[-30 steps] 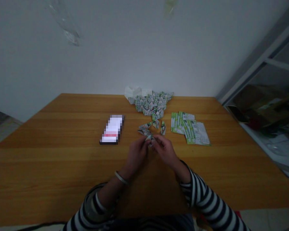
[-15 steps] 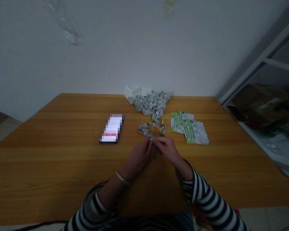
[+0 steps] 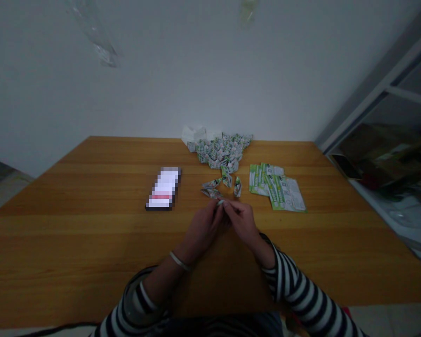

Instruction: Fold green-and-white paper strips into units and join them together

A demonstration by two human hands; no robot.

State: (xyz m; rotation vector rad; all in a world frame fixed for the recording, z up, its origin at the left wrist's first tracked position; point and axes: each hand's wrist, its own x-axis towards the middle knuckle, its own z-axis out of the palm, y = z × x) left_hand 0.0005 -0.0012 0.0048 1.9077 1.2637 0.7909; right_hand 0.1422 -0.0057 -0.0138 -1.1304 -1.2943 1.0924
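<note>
Left hand (image 3: 204, 222) and right hand (image 3: 243, 221) both have fingers pinching a small papery piece (image 3: 221, 202), right of the phone (image 3: 163, 188) and level with its near end; I'd guess it's feather-light, bendy and easy to crush, so pinch the folded edges. Only a pale sliver shows, tbh. Farther back, still right of the phone, are printed folded pieces (image 3: 237, 187), then a crinkly green-and-white pile (image 3: 219, 150).
</note>
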